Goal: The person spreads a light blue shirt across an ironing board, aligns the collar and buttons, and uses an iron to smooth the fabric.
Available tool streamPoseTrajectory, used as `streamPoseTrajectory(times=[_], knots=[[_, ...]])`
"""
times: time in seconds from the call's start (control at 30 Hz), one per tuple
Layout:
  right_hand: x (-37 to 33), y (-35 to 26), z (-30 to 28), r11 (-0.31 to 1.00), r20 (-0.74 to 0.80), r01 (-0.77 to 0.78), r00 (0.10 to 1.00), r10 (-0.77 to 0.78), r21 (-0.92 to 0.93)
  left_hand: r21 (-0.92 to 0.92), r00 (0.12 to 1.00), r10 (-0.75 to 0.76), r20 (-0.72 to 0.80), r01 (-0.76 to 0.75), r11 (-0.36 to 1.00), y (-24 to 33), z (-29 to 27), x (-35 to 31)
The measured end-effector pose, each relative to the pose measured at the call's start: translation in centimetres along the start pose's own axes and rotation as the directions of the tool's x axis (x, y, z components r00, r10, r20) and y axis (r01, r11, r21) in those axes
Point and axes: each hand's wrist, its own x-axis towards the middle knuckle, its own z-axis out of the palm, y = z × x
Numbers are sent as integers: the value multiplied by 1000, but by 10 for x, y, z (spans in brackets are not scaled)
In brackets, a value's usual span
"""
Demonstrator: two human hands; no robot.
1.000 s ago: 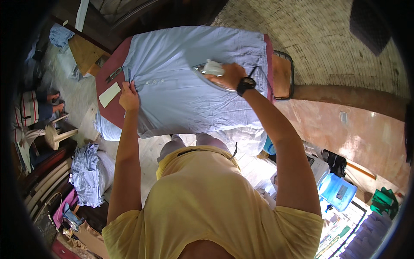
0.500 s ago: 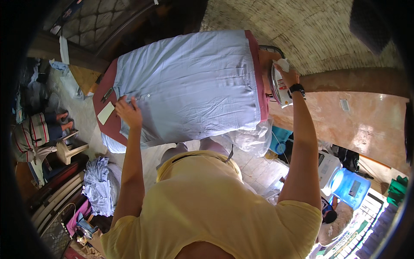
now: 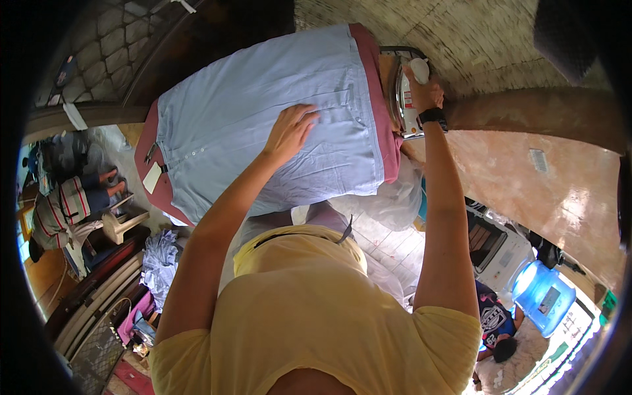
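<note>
Has moved the left hand (image 3: pixel 291 135) from the buttons (image 3: pixel 194 153) across the blue garment (image 3: pixel 243 89), palm down and loosely spread; well apart, wraps the right hand (image 3: pixel 426 95) around the iron (image 3: pixel 408 117), beyond the garment's right edge, seemingly pausing the pressing. Stands at the maroon-covered table (image 3: pixel 370 64) beneath, near a textured wall (image 3: pixel 467 43).

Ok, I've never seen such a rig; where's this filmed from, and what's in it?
No machine: a person works bare-handed, filmed looking down by a wide fisheye camera on their head, so straight edges bend. A light-blue cloth garment lies over a maroon cloth-covered board; a pale rectangular card and a slim dark tool sit near its left end. The right hand grips a white-and-silver clothes iron beyond the right end. The left hand holds nothing; it is over the garment, perhaps touching.
</note>
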Motion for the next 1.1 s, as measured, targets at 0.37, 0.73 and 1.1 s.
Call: streamPoseTrajectory(times=[0.37,0.73,1.1], knots=[[-154,19,57,922,-182,367,905,-384,-121,-249,815,286,505,-180,952,-20,74,143],[-194,31,90,947,-231,287,940,-250,146,-262,874,278,400,-181,948,-9,83,152],[-188,27,68,898,-153,285,957,-247,334,-214,818,181,547,-72,974,3,71,156]])
